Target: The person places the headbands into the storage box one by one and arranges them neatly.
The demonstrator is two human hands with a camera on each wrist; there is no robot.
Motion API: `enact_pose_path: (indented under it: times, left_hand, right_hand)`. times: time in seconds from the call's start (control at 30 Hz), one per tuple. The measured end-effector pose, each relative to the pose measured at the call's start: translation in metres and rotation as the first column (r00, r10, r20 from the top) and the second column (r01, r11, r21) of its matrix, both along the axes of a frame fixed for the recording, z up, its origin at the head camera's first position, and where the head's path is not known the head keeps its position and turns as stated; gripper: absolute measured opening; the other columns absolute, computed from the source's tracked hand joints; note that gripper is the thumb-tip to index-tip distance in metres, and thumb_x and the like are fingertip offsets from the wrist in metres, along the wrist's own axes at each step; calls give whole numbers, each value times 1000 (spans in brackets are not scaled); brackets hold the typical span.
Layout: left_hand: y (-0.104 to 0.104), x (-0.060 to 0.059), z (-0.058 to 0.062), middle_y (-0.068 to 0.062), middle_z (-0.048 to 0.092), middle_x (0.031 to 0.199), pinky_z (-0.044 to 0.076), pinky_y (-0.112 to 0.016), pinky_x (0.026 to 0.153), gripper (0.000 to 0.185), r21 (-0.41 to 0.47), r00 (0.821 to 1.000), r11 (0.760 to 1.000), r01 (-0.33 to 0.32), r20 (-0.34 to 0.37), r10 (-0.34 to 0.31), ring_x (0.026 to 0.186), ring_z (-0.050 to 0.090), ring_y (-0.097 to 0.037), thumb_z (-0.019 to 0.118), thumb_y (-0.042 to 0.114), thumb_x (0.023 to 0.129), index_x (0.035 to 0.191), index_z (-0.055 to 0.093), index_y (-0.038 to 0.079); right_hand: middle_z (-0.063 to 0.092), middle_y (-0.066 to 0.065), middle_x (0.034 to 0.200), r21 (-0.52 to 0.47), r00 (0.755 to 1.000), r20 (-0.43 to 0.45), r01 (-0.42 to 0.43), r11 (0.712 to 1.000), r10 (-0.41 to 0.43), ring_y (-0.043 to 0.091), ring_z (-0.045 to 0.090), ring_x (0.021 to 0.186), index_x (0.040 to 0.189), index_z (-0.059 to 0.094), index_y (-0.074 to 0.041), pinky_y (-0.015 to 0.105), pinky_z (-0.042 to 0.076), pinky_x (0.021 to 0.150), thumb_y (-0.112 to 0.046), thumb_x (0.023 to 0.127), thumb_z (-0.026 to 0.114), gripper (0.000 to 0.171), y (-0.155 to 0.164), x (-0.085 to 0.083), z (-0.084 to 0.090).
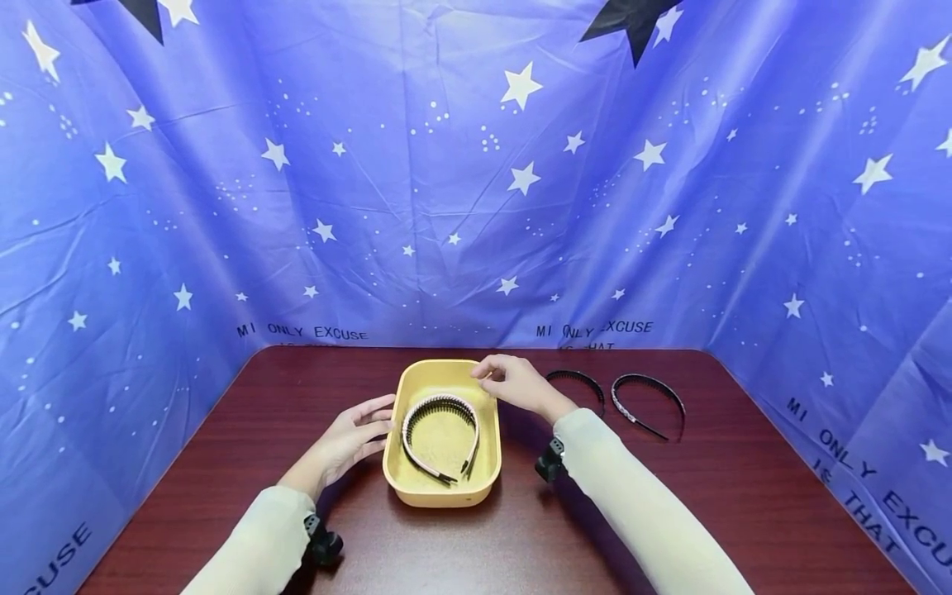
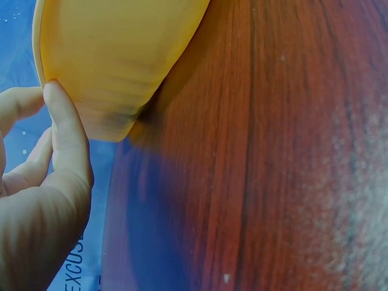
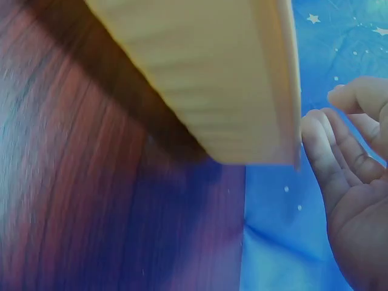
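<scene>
Yellow tray [image 1: 416,487] flanked by both hands. Left hand [image 1: 355,434] relaxed, thumb laid against rim. Right hand [image 1: 513,383] loose, nothing grasped. Headband [image 1: 439,431] seen lying inside tray.

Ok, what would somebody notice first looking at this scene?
Probably the yellow tray mid-table, holding two toothed headbands, with the left hand at its left wall and the right hand above its far right corner. Two black headbands lie on the dark wooden table to the right, before a starry blue backdrop.
</scene>
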State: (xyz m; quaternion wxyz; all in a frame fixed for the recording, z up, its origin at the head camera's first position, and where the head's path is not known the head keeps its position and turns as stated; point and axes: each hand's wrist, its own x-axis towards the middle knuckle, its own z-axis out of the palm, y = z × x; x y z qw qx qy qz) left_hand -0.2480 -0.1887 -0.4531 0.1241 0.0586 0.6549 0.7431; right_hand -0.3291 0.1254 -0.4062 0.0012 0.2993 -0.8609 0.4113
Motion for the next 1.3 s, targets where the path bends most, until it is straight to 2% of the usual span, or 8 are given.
enact_pose_path:
  times: [0.23,0.3,0.47,0.57,0.73,0.97,1.1,1.3]
  left_hand:
    - [-1,0,1,-28,49,138,56,-32,88,63,-4,1000,1000,2,-1,-2,104,62,-16,61,0,96,152,34,-4]
    - [-1,1,0,-27,50,137,56,-32,87,63,-4,1000,1000,-2,0,2,104,63,-15,61,0,96,152,34,-3]
    - [0,1,0,-26,51,135,56,-31,87,62,-5,1000,1000,-10,7,10,102,63,-15,61,0,96,152,34,-3]
    - [0,2,0,-27,50,136,56,-31,87,63,-1,1000,1000,-12,6,12,103,62,-15,61,0,96,152,34,-4]
    - [0,2,0,-28,50,137,56,-32,87,63,-1,1000,1000,-11,0,11,104,62,-16,61,0,95,152,34,-4]
    - [-1,1,-2,-25,52,135,56,-31,87,62,-9,1000,1000,-11,-3,11,103,63,-15,60,0,96,152,33,-3]
    - [-1,0,-3,-26,51,135,55,-31,87,62,-10,1000,1000,-8,-6,8,103,63,-16,61,0,97,153,33,-3]
    - [0,0,-3,-26,51,136,56,-31,87,63,-7,1000,1000,-8,-8,8,103,63,-16,61,0,97,153,33,-3]
  right_hand:
    - [70,14,100,-25,999,39,17,1000,-16,28,68,81,111,70,0,31,57,69,-6,94,66,18,19,2,3]
    - [70,12,101,-25,998,54,28,999,-26,31,68,82,112,69,0,31,58,69,-6,94,66,19,25,2,4]
    - [69,17,104,-27,996,69,52,998,-50,36,68,86,111,69,-4,37,59,72,-6,94,66,17,43,2,3]
    - [69,16,102,-15,997,53,64,998,-63,33,68,83,110,70,-7,37,59,71,-7,94,66,16,52,2,2]
    - [69,7,97,22,995,20,93,995,-93,22,67,74,110,70,-8,31,57,67,-8,93,66,17,66,2,1]
    - [69,18,99,30,993,44,105,994,-107,31,68,79,110,69,-4,34,59,68,-5,94,64,17,85,0,2]
    - [69,16,100,75,988,53,143,987,-147,32,68,79,113,68,-5,35,58,68,-7,95,63,19,100,-1,3]
    - [67,14,101,92,974,87,199,976,-207,38,67,87,118,66,0,45,58,75,-9,98,61,23,124,-3,1]
